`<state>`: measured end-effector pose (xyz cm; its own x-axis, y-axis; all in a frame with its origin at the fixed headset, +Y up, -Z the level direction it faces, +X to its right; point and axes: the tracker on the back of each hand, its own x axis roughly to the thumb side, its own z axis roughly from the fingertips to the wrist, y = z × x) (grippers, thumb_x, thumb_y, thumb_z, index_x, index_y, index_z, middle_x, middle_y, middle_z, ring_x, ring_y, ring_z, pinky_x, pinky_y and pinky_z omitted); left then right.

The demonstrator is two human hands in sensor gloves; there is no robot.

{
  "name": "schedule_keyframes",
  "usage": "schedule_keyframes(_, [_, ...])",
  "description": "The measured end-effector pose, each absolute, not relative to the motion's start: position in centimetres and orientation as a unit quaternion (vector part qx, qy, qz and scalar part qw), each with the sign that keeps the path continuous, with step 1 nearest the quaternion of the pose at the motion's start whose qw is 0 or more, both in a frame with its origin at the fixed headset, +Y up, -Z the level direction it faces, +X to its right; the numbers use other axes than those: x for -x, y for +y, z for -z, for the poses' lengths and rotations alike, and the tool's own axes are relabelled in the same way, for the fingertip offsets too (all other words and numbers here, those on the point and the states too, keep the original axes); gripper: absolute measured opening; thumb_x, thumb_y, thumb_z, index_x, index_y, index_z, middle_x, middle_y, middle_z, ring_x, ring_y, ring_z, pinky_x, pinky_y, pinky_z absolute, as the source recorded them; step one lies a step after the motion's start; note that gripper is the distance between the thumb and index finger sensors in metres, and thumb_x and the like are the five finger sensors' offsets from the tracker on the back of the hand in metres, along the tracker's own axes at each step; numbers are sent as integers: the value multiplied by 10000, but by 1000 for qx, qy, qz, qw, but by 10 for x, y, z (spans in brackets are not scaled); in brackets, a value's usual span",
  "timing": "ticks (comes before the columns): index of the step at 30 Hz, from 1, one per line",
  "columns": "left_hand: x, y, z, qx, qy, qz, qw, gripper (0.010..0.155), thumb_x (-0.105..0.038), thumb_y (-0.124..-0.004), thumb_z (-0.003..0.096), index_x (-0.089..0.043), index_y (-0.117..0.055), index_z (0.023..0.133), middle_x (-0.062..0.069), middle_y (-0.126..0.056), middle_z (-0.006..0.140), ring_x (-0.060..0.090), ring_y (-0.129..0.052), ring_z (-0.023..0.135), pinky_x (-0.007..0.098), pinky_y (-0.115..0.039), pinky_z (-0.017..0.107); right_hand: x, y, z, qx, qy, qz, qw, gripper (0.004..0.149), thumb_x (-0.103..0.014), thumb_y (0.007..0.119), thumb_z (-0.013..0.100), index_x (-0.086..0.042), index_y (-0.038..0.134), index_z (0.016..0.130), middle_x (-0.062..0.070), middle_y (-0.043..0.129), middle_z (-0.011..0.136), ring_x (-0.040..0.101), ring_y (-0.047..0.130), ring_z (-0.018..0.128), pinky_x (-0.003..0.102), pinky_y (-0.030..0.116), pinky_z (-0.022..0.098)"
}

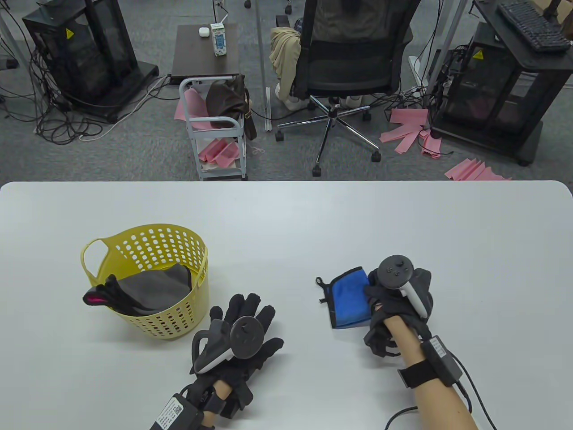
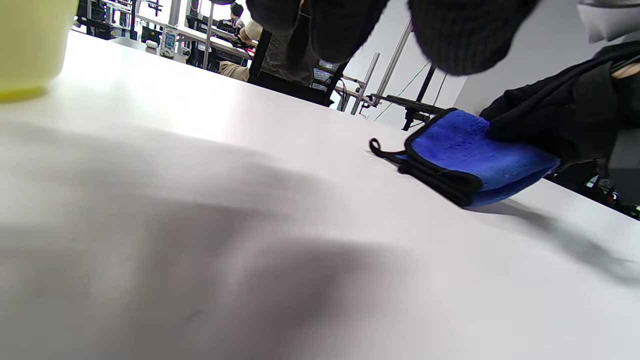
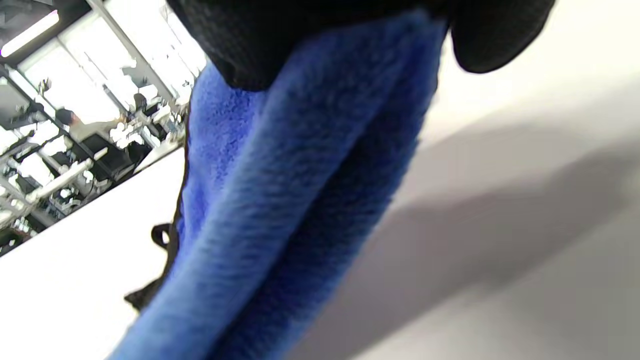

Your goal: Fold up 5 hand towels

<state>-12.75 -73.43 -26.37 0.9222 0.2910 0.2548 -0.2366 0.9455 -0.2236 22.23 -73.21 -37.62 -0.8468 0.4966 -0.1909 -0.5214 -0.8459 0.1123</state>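
Observation:
A folded blue towel [image 1: 349,298] with black trim lies on the white table [image 1: 286,215] right of centre. My right hand [image 1: 385,295] grips its right edge; in the right wrist view the towel [image 3: 280,200] hangs folded under my fingers [image 3: 310,40]. In the left wrist view the towel [image 2: 470,160] sits slightly raised at the gripped side. My left hand [image 1: 244,322] lies flat on the table with fingers spread, empty, beside the yellow basket [image 1: 179,313]. The basket holds a grey towel [image 1: 156,286] and a dark towel with a pink edge [image 1: 100,298].
The table's far edge [image 1: 286,182] borders an office floor with a chair and cart. The basket's base shows in the left wrist view [image 2: 30,50].

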Motion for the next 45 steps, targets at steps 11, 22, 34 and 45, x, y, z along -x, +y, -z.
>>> schedule_keyframes(11, [124, -734, 263, 97, -150, -130, 975, 776, -664, -603, 513, -320, -465, 1194, 119, -314, 1291, 481, -301, 1183, 798, -240, 734, -310, -729, 388, 164, 84, -956, 231, 436, -196, 744, 557, -95, 616, 961, 108, 842, 886, 404, 819, 713, 680, 587, 598])
schedule_keyframes(22, [123, -733, 262, 96, -154, -130, 975, 777, -663, -604, 513, -319, -465, 1194, 118, -313, 1291, 482, -302, 1182, 798, -241, 734, -298, -740, 376, 162, 80, -977, 114, 572, -268, 774, 562, -44, 534, 1031, 275, 585, 1075, 545, 621, 853, 727, 494, 605])
schedule_keyframes(34, [124, -737, 265, 104, -153, -131, 974, 782, -665, -605, 510, -324, -448, 1196, 114, -320, 1292, 479, -308, 1185, 800, -239, 734, -191, -705, 331, -93, 81, -987, 105, 802, -507, 679, 585, -31, 312, 1116, 334, 269, 1170, 625, 292, 971, 766, 363, 637])
schedule_keyframes(45, [124, -737, 264, 97, -154, -129, 975, 795, -670, -603, 509, -324, -422, 1201, 120, -308, 1292, 482, -304, 1183, 801, -240, 733, -122, -714, 286, -204, 105, -972, 44, 890, -650, 608, 578, -111, 173, 1138, 280, 153, 1204, 595, 139, 1014, 814, 271, 637])
